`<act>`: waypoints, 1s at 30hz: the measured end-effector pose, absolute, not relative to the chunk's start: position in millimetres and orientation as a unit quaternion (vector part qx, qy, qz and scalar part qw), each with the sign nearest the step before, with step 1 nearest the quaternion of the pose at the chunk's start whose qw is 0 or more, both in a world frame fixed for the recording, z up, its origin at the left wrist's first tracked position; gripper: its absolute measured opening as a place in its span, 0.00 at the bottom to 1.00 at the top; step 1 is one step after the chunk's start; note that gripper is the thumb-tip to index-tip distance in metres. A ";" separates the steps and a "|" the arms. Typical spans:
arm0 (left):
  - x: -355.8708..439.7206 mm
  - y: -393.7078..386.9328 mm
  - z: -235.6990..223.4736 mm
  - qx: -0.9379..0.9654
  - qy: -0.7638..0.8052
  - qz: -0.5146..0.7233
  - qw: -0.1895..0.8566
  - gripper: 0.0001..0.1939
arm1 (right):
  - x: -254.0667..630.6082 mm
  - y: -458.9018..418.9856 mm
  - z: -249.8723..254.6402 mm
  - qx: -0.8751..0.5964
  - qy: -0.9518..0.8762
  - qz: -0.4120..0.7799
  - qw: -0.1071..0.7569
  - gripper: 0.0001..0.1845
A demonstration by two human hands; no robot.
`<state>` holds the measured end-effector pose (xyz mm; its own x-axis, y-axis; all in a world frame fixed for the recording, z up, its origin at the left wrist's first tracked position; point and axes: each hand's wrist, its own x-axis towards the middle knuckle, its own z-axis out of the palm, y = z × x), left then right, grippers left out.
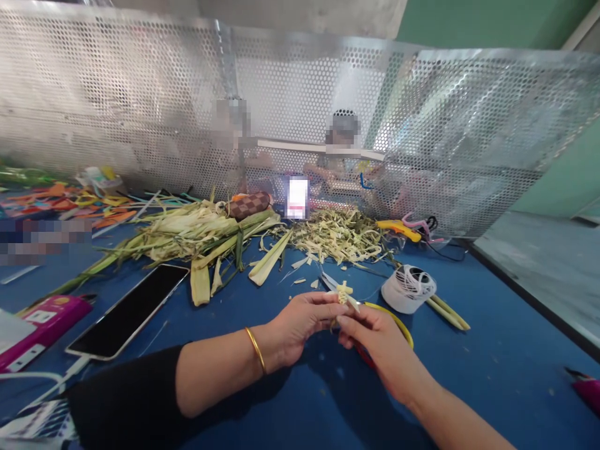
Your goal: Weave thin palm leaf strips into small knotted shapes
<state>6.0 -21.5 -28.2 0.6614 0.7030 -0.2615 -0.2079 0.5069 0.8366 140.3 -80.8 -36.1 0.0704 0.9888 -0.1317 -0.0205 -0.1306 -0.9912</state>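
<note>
Between both hands, above the blue table, is a small pale-yellow piece woven from leaf strips (344, 291), with short strip ends sticking out. My left hand (302, 322), below a gold bangle, pinches it from the left with thumb and fingers. From the right, my right hand (377, 337) is closed on its lower part, thumb and fingertips together. The hands hide the underside of the piece. Partly covered behind my right hand lie scissors (400, 323) with a yellow and red handle, blades pointing away. To their right stands a spool of white thread (409, 289).
A heap of cut strips (340, 237) and a bundle of long leaves (187, 234) lie at the back. A phone (134, 312) and a magenta power strip (44, 325) are on the left. Yellow pliers-like tool (398, 230) lies back right. A perforated metal screen (300, 81) bounds the table.
</note>
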 end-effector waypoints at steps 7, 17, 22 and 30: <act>1.9 -14.9 -26.6 0.436 0.305 0.281 0.799 0.14 | 145.5 -79.4 -37.2 -0.508 -0.436 0.562 0.486 0.18; 3.3 -14.7 -31.5 0.452 0.252 0.220 0.827 0.17 | 147.2 -82.0 -40.2 -0.466 -0.400 0.634 0.470 0.15; 3.1 -11.4 -35.0 0.436 0.240 0.220 0.839 0.18 | 148.0 -82.8 -38.1 -0.459 -0.402 0.639 0.469 0.15; 5.0 -13.8 -37.1 0.382 0.269 0.259 0.845 0.17 | 142.8 -83.2 -37.4 -0.478 -0.403 0.623 0.471 0.18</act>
<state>5.0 -13.8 -37.1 0.7219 0.6426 -0.2569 -0.2317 0.5742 0.7853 142.8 -83.2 -37.4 -0.0996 0.9712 -0.2163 -0.2006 -0.2326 -0.9517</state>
